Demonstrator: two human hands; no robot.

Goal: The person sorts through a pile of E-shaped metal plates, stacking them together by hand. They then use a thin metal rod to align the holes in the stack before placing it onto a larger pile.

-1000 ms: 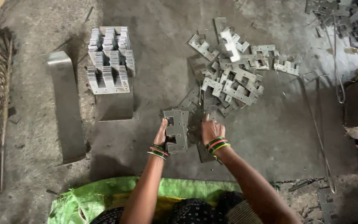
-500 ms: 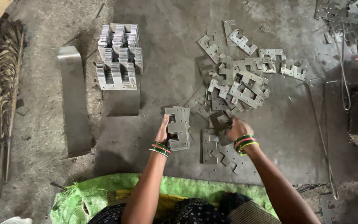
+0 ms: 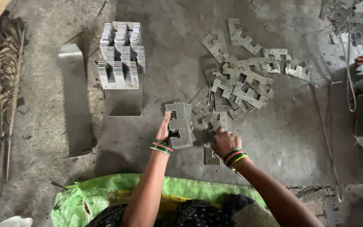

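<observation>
I see bare floor (image 3: 282, 138) to the right of my right hand (image 3: 225, 142), open for passing. Ahead, the loose pile of metal plates (image 3: 240, 84) blocks the way. Left of my left hand (image 3: 164, 128), the floor is free until the bent metal sheet (image 3: 75, 96).

Grey metal plates (image 3: 240, 86); green sack (image 3: 106, 193); multicoloured bangles (image 3: 161, 147).

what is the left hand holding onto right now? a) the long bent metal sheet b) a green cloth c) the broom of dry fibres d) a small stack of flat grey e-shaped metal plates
d: the left hand grips the edge of a small stack of flat grey E-shaped metal plates on the grey floor, while the right hand rests among the loose plates beside it.
</observation>
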